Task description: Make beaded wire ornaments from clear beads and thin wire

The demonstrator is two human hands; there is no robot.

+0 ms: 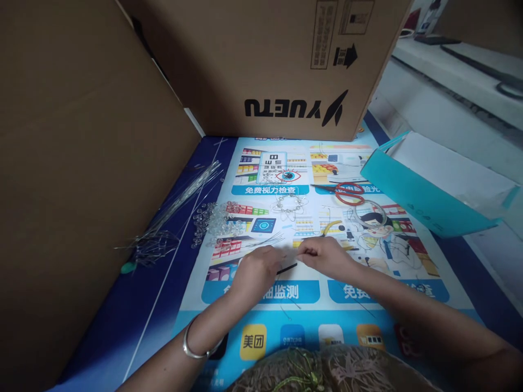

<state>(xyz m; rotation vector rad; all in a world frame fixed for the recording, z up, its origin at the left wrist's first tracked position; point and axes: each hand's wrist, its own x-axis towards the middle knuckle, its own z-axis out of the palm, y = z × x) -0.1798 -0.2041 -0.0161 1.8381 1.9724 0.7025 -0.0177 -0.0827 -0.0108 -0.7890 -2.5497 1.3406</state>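
Close together over the printed sheet, my left hand (pixel 258 268) and my right hand (pixel 327 257) both have fingers pinched. Whatever they hold is too small and blurred to make out. Yellow-handled pliers (pixel 332 227) lie just beyond my right hand, partly hidden by it. A few thin wires (pixel 265 240) rest past my left fingers. Farther off sits a ring of clear beads on wire (pixel 289 204). Left of it is a pile of loose clear beads (pixel 218 220). A bundle of thin wires (pixel 183 201) spreads along the left side.
Scissors with red handles (pixel 349 193) and a coil of wire (pixel 370 213) lie at the right. A teal box (pixel 429 188) stands beyond them. Large cardboard walls (pixel 261 65) enclose the back and left. The printed sheet (pixel 261 302) covers the table.
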